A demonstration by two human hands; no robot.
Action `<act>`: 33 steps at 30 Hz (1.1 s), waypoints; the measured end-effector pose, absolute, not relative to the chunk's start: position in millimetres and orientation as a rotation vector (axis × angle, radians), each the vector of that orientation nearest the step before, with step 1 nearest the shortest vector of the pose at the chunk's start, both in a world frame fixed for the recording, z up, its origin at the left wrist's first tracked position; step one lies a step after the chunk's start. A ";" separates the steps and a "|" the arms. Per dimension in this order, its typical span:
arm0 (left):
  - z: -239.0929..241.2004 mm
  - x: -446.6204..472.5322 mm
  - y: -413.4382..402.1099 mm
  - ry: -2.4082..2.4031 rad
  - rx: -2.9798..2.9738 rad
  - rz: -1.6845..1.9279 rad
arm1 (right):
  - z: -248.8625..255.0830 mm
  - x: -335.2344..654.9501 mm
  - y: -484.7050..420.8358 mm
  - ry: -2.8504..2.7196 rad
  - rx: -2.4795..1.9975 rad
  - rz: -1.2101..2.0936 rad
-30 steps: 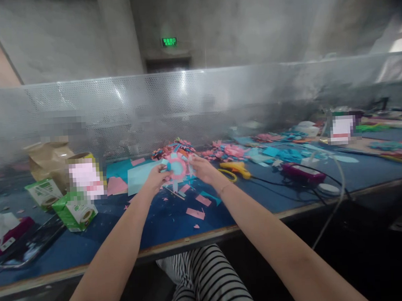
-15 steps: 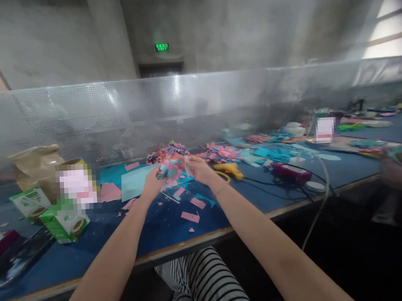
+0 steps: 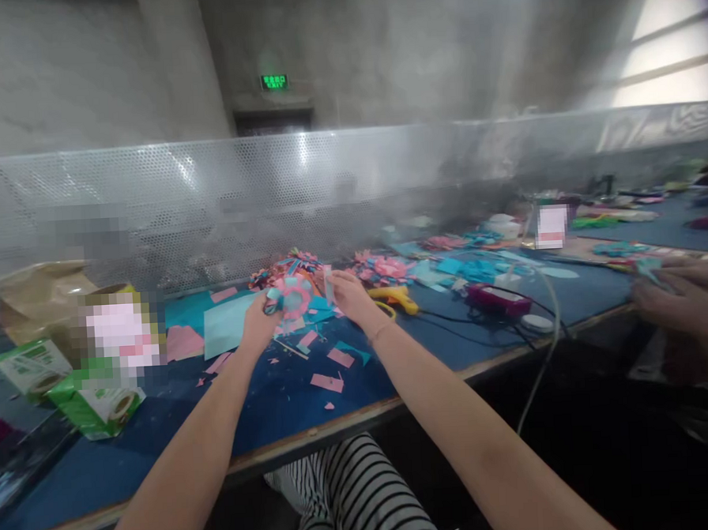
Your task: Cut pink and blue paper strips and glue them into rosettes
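Note:
My left hand (image 3: 260,321) is closed on the left edge of a paper flower (image 3: 297,298), pink around its rim with a pale blue centre. Just right of the flower, my right hand (image 3: 351,297) pinches a small pale pink paper strip (image 3: 329,284), held upright and apart from it. Both hands are above the blue table (image 3: 266,408). Pink paper scraps (image 3: 328,383) lie below them, and a light blue paper sheet (image 3: 224,329) is beside my left hand.
Pink and blue paper flowers (image 3: 383,267) are heaped behind my hands. A yellow glue gun (image 3: 398,298) with a dark cord lies to the right, near a purple device (image 3: 498,299). Green-and-white boxes (image 3: 97,403) stand at left. Another person's hands (image 3: 682,299) are at far right.
My hands have drawn apart, so the flower's face and the strip show more clearly. The view has swung a little right, bringing the other person's hands further in.

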State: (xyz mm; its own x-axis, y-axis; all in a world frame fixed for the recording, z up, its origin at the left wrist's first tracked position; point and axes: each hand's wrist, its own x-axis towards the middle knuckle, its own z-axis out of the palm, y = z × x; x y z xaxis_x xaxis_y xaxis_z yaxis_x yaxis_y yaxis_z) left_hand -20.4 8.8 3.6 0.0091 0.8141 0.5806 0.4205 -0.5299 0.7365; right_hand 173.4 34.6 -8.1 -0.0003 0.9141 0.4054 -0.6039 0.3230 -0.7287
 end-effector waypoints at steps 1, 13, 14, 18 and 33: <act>3.0 -20.9 10.7 1.235 1.824 1.557 | -10.7 172.5 37.7 -0.951 -0.464 1.216; 5.7 -12.0 7.1 0.749 1.076 1.551 | -27.5 146.3 28.4 -1.216 -0.863 1.281; 4.8 -11.9 7.7 0.777 1.047 1.554 | -27.0 145.1 27.3 -1.233 -0.836 1.280; 1.1 -10.8 9.3 0.844 1.039 1.524 | -23.7 143.4 24.8 -1.284 -0.754 1.278; 2.4 -2.9 5.6 0.875 1.083 1.617 | -9.2 152.7 11.2 -1.195 -0.606 1.595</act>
